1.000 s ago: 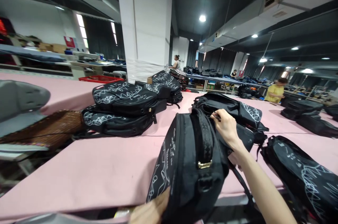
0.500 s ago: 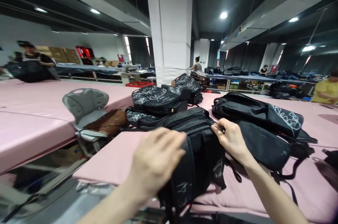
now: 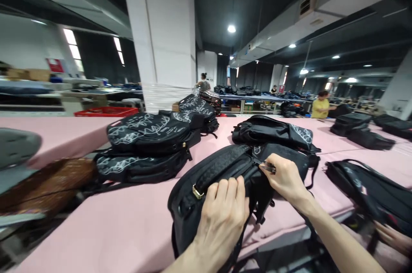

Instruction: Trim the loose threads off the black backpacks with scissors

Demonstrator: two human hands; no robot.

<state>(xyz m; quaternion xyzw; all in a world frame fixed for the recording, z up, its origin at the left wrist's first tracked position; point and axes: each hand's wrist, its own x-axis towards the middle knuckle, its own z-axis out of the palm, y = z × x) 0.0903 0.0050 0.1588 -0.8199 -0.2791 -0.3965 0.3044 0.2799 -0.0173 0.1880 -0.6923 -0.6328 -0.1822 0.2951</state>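
Observation:
A black backpack (image 3: 222,168) with a textured panel and a gold-coloured buckle lies tilted in front of me on the pink-covered table (image 3: 135,221). My left hand (image 3: 225,208) is closed over its near side, fingers together and curled on the fabric; the fingertips are partly hidden. At the bag's far upper edge, beside a zip seam, my right hand (image 3: 285,174) is pinched on a small dark metal tool (image 3: 269,167), whose exact kind I cannot make out. The tool's tip points left, close to the fabric.
Black backpacks with white scribble prints (image 3: 144,133) are stacked at left. More bags (image 3: 273,131) lie beyond my right hand. At lower right, another person's hand (image 3: 394,236) touches a black bag (image 3: 380,191). A chair (image 3: 19,148), red crate (image 3: 106,112) and pillar (image 3: 164,37) stand left.
My view has turned right. My left hand, blurred above the backpack before, now rests on it. The backpack has been tilted over, showing its buckle. My right hand stays at its upper edge.

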